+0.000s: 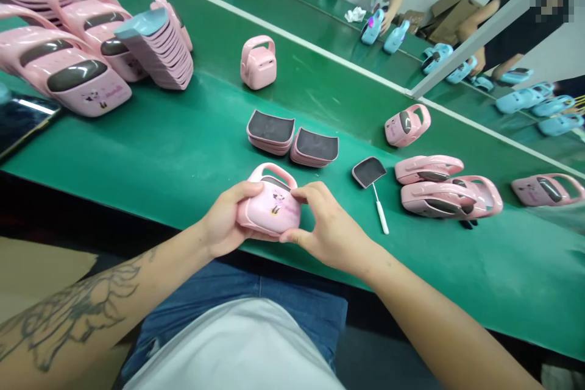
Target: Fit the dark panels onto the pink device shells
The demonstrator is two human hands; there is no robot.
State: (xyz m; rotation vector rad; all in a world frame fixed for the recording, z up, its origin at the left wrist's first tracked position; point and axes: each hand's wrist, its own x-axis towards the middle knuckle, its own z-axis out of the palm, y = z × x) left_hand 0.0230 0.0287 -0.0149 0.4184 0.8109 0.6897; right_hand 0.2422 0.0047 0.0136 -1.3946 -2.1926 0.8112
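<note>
A pink plastic housing [272,210] with a loop handle, a dark window and a cartoon print is held above the table's front edge. My left hand [231,216] wraps round its left side, thumb on top. On the right side, the fingertips and thumb of my right hand [329,225] grip its edge. Just beyond my hands lie two short stacks of pink-rimmed dark curved panels, a left stack [270,131] and a right stack [314,147]. A single dark panel [369,172] rests to the right, touching a white-handled screwdriver [381,214].
Similar pink housings [91,88] and a tall stack of pink panels [159,49] stand at left, near a dark glossy device [25,122]. More housings [439,195] lie at right. Across the white divider strip [320,42], other people handle blue housings [372,27].
</note>
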